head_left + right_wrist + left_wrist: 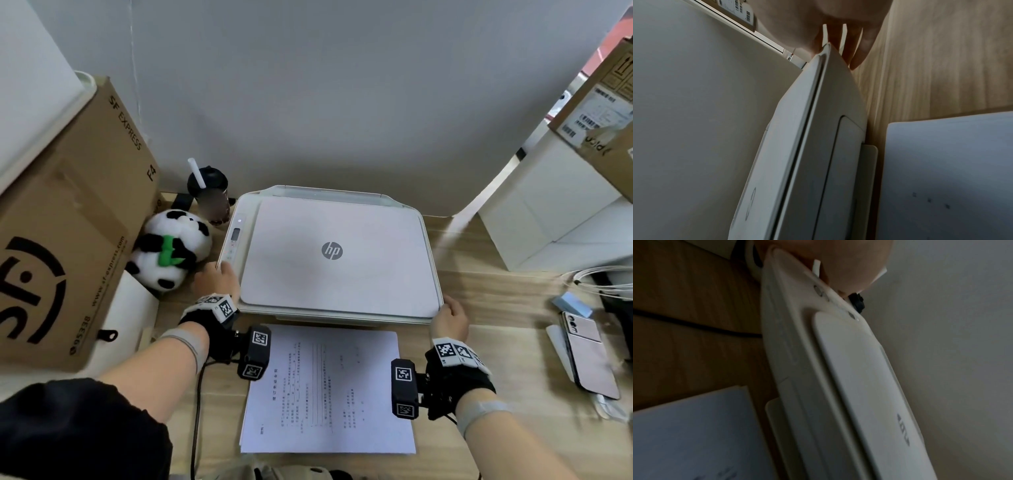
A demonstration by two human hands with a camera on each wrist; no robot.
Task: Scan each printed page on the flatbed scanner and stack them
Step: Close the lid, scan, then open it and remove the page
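A white HP flatbed scanner [337, 253] sits mid-desk with its lid down. A stack of printed pages [329, 390] lies face up just in front of it. My left hand [217, 279] rests on the front end of the scanner's control strip at the left edge; in the left wrist view the left hand [838, 261] covers the panel's near buttons above the scanner [849, 361]. My right hand [450, 317] is at the lid's front right corner. In the right wrist view the right hand [838, 24] pinches that corner, thumb on top and fingers down the side.
A large SF Express carton [68, 222] stands at the left, with a panda plush [171, 253] and a dark cup with a straw [209, 195] beside it. At the right are a white box [548, 212], white cables [603, 277] and a phone [589, 356].
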